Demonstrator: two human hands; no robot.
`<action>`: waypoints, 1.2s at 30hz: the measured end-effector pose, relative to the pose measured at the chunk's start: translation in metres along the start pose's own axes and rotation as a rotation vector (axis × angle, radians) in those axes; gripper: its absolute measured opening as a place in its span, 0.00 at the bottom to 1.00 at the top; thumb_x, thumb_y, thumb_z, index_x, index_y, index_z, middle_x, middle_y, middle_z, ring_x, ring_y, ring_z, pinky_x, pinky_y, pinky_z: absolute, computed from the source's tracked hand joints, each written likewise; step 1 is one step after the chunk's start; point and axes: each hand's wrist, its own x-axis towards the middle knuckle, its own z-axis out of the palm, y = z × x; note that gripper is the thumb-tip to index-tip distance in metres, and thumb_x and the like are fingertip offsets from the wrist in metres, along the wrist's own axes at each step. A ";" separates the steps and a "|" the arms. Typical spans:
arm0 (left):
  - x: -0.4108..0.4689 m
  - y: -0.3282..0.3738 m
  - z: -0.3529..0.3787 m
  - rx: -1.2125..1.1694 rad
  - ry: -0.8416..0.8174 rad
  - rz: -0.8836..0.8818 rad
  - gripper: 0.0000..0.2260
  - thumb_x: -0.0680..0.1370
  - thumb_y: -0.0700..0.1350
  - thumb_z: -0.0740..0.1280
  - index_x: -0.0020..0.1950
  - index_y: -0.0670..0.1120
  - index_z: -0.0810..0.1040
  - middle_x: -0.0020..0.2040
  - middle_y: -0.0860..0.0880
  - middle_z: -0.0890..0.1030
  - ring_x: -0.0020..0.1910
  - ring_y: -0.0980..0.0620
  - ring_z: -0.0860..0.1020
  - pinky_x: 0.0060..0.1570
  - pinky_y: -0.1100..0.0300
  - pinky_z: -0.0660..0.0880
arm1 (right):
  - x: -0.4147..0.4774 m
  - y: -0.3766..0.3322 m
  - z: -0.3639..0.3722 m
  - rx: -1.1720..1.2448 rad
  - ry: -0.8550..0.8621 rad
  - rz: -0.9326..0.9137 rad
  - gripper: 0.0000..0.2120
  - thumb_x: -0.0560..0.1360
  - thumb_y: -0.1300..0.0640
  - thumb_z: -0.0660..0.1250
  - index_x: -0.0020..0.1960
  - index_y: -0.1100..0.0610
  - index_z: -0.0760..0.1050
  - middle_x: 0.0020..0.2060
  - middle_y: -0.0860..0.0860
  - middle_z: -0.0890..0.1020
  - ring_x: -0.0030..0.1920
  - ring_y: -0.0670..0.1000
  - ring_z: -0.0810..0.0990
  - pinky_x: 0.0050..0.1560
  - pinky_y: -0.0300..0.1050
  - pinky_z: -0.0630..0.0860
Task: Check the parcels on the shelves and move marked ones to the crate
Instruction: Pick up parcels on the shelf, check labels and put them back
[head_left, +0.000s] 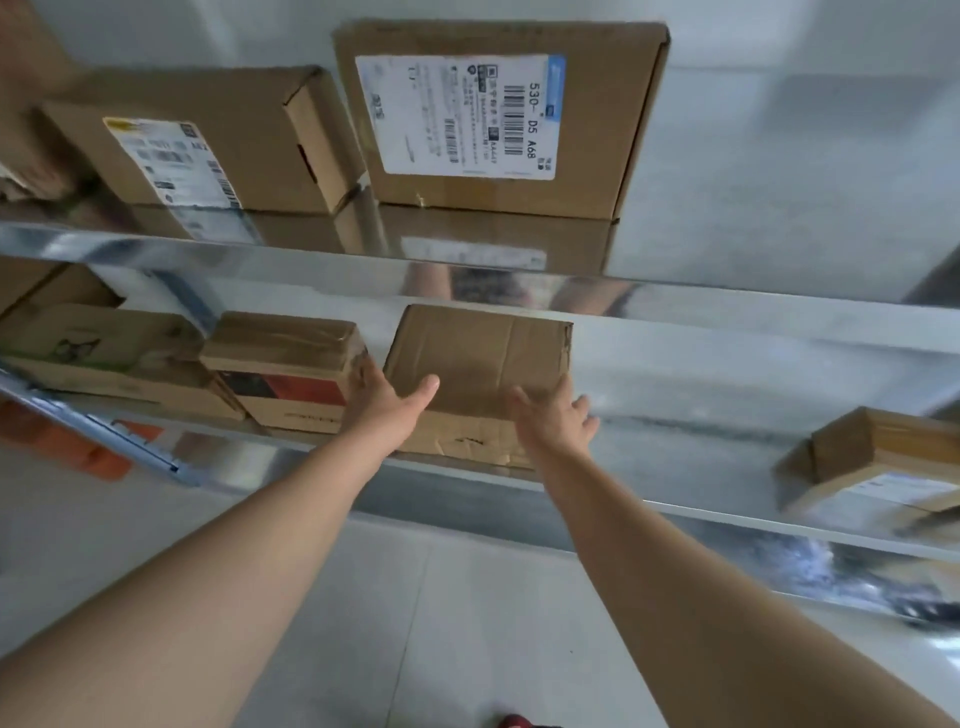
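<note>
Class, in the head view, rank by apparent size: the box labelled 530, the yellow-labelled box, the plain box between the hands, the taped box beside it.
Largest: box labelled 530.
Next: yellow-labelled box and plain box, too close to rank, at different distances.
Smallest: taped box.

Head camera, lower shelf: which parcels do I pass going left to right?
Flat printed box → small taped box with a red side → plain brown parcel → labelled box at the far right.
</note>
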 end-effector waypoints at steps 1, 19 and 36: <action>0.010 -0.003 0.005 -0.010 0.008 0.016 0.42 0.79 0.64 0.61 0.82 0.51 0.39 0.83 0.50 0.41 0.81 0.44 0.51 0.70 0.46 0.66 | 0.007 0.003 0.005 0.026 0.036 -0.004 0.36 0.82 0.41 0.60 0.83 0.50 0.46 0.82 0.55 0.50 0.81 0.60 0.46 0.78 0.62 0.52; 0.127 -0.053 0.071 0.014 0.367 0.243 0.24 0.82 0.59 0.56 0.64 0.40 0.70 0.51 0.45 0.78 0.43 0.43 0.78 0.44 0.49 0.79 | 0.093 0.048 0.050 0.291 0.440 -0.175 0.21 0.79 0.44 0.62 0.64 0.58 0.74 0.58 0.57 0.81 0.57 0.60 0.79 0.55 0.51 0.75; 0.102 -0.112 0.075 -0.507 0.297 0.576 0.21 0.80 0.53 0.66 0.69 0.47 0.66 0.54 0.49 0.76 0.47 0.48 0.77 0.51 0.50 0.76 | 0.042 0.101 0.096 0.706 0.546 -0.457 0.26 0.75 0.41 0.65 0.71 0.46 0.72 0.58 0.46 0.80 0.59 0.56 0.80 0.61 0.64 0.78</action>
